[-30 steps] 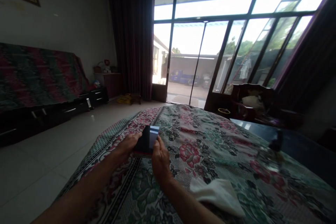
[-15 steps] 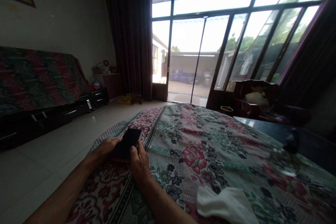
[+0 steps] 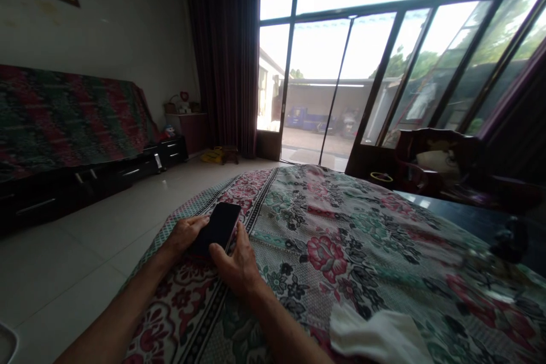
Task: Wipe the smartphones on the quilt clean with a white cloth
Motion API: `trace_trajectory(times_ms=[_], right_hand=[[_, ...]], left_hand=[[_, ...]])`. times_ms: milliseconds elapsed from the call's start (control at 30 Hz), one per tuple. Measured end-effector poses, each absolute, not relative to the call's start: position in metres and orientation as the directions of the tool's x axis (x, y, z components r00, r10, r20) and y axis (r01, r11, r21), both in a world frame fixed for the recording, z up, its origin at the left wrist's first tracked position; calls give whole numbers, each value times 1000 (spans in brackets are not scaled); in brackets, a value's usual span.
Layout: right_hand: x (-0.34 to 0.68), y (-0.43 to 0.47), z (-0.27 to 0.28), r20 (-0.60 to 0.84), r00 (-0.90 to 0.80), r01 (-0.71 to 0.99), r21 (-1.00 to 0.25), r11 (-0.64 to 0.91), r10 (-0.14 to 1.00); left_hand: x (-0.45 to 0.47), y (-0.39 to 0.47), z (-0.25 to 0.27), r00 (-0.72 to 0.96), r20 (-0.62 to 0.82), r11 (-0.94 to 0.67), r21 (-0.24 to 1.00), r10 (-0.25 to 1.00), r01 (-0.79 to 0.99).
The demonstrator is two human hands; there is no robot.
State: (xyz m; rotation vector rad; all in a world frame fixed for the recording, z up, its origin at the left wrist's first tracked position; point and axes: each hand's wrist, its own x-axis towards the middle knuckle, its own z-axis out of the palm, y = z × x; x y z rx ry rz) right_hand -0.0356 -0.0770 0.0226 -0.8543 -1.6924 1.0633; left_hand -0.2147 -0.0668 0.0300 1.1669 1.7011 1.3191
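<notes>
A smartphone (image 3: pixel 219 230) with a dark screen is held between both hands, just over the patterned border of a flowered cloth (image 3: pixel 294 227). My left hand (image 3: pixel 186 234) grips its left edge, the thumb lying along the side. On the opposite edge, my right hand (image 3: pixel 239 257) has its fingers round the phone and its thumb over the lower part of the screen. The fingers beneath the phone are hidden. Closer to me on the cloth lies a crumpled white cloth or tissue (image 3: pixel 377 333), to the right of my right forearm.
A glass-like object (image 3: pixel 490 278), blurred, stands at the right beside a dark glossy tabletop (image 3: pixel 447 216). Beyond are a wooden armchair (image 3: pixel 435 159) and glass doors (image 3: pixel 324 96). A low black cabinet (image 3: pixel 115 176) runs along the left wall above the tiled floor (image 3: pixel 85 256).
The view has turned a little to the left, so the room appears shifted right. My right thumb has moved from the phone's edge to lower over the screen. Both hands still hold the phone.
</notes>
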Motion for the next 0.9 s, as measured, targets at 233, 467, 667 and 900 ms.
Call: trace_trajectory(times_ms=[233,467,667,900], right_hand=[[-21,-70,18,271,-467,173,-906,387,842],[-23,-61,11,346,-467,164,-871,464,814],[-26,-63,12,400,-455,118,-859,499,795],[-31,-64,10,398,-452,60,-879,472,798]], left_hand=[[-218,-63,19,-382,12,58,984,924,170],[-218,-60,15,-430,-6,60,992,903,111],[-216,-59,15,-471,-3,44,996,882,75],[-207,-64,22,-453,-67,76,997,889,0]])
